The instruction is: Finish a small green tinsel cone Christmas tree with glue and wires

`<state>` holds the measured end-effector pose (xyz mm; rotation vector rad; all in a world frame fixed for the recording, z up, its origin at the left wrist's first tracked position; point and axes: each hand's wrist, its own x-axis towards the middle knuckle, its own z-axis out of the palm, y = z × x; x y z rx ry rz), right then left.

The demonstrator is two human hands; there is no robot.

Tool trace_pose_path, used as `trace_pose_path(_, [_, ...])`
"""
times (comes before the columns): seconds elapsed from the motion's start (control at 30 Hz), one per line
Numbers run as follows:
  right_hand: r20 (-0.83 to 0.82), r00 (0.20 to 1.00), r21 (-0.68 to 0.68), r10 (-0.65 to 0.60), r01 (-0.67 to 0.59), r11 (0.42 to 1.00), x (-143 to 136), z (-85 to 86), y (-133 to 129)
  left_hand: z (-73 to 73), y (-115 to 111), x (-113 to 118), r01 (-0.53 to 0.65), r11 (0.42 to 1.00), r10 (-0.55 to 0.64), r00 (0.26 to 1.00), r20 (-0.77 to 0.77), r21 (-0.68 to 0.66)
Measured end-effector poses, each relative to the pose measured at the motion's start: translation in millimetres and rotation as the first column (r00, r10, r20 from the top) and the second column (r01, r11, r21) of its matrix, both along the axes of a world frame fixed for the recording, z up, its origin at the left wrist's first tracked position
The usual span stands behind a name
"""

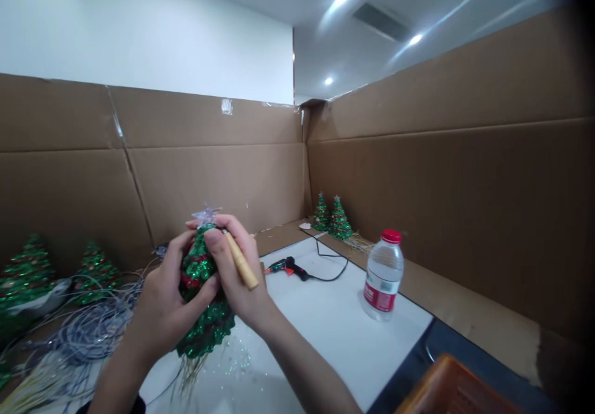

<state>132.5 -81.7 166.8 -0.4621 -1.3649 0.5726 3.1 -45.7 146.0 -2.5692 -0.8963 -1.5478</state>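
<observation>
A small green tinsel Christmas tree (211, 327) with red garland is held up over the white board, a clear star (205, 217) on its top. My left hand (160, 299) wraps around the tree's left side, fingers closed on it. On the other side, my right hand (246, 296) grips a tool with a wooden handle (242, 264) near the treetop. Its working tip is hidden by the fingers and tinsel, so its kind does not show. Pale strands (191, 370) hang from the tree's base.
Loose wires (95, 333) lie tangled at left, near tinsel trees (95, 271). A corded glue gun (290, 266) rests on the white board (320, 321). Beyond it are two more trees (340, 219). A water bottle (383, 277) stands right. Cardboard walls (223, 172) enclose the table.
</observation>
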Motion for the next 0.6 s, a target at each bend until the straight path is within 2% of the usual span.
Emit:
trace_pose_path(0.13, [0.042, 0.999, 0.018, 0.001, -0.002, 1.000, -2.1, -2.8, 5.6, -10.4, 0.9, 20.8, 0.007, 0.994, -0.024, 0.988, 0.152, 0.107])
trace_pose_path(0.23, [0.009, 1.000, 0.017, -0.017, 0.017, 1.000, 3.1, -5.7, 15.6, -13.0, 0.2, 28.8, 0.081, 0.993, -0.094, 0.984, 0.154, 0.089])
trace_pose_path(0.33, [-0.125, 0.987, 0.033, -0.101, 0.105, 0.994, 23.2, 2.9, 11.3, -5.2, -6.2, 21.5, 0.171, 0.985, -0.173, 0.973, 0.152, 0.031])
trace_pose_path(0.4, [-0.230, 0.944, 0.067, -0.236, 0.257, 0.964, 46.6, 18.3, -6.7, 5.7, -12.9, 8.7, 0.122, 0.992, -0.128, 0.980, 0.153, 0.043])
trace_pose_path(0.47, [-0.267, 0.875, 0.118, -0.403, 0.445, 0.888, 73.8, 39.3, -36.2, 18.0, -18.5, -7.5, 0.018, 0.999, -0.025, 0.989, 0.144, 0.051])
trace_pose_path(0.5, [-0.254, 0.826, 0.164, -0.502, 0.549, 0.820, 86.7, 50.5, -53.7, 23.4, -20.0, -15.9, -0.010, 0.999, 0.005, 0.989, 0.145, 0.033])
trace_pose_path(0.53, [-0.247, 0.758, 0.216, -0.604, 0.650, 0.728, 98.4, 61.0, -72.0, 27.8, -20.5, -24.0, -0.023, 1.000, 0.023, 0.987, 0.157, -0.006])
trace_pose_path(0.6, [-0.200, 0.563, 0.290, -0.802, 0.816, 0.500, 116.9, 77.2, -107.1, 33.3, -19.0, -37.4, -0.035, 0.996, 0.052, 0.977, 0.208, -0.086])
